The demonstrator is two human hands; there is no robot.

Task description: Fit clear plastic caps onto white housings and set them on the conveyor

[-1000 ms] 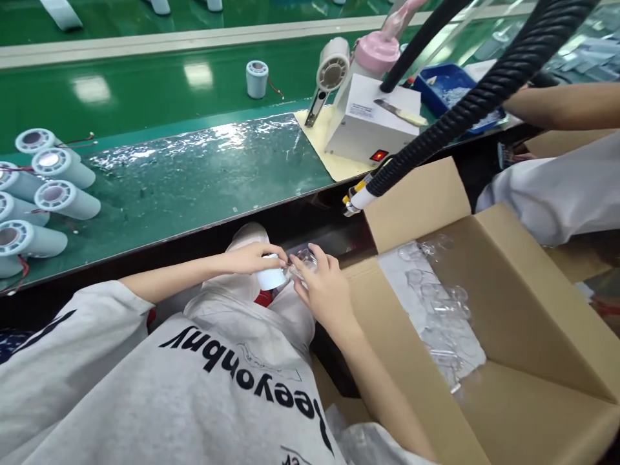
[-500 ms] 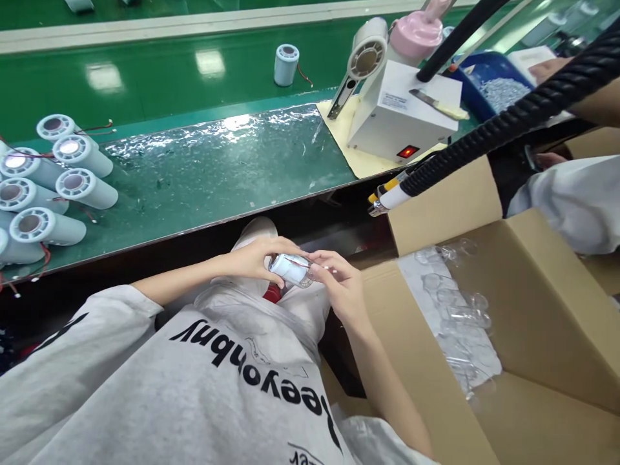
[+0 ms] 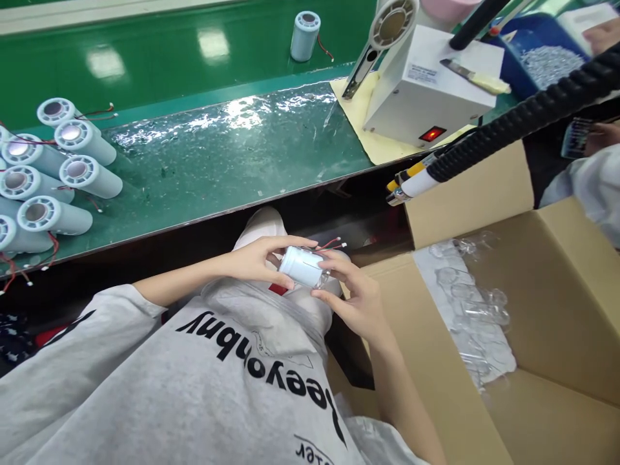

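Observation:
Over my lap, a light blue cylinder (image 3: 301, 265) lies tilted between my two hands. Its left end is gripped by my left hand (image 3: 256, 261), thumb below and fingers above. My right hand (image 3: 356, 294) closes thumb and fingers round the right end, where a clear plastic piece (image 3: 323, 279) shows. Thin red and dark wires (image 3: 332, 246) with small white plugs stick out past the cylinder's upper right side. How far the clear piece covers the cylinder is hard to make out.
Several similar blue cylinders (image 3: 80, 141) lie on the bench (image 3: 217, 155) at left; another cylinder (image 3: 305, 37) stands behind. A white machine (image 3: 431, 84) and a black corrugated hose (image 3: 523, 113) are at right. Below, a cardboard box (image 3: 557, 303) holds clear plastic pieces (image 3: 479, 307). A co-worker's sleeve (image 3: 591, 184) shows far right.
My right hand has gone from pinching the wires at the tip to spanning the cylinder's right end. The wires now point up and right. The whole view has shifted slightly.

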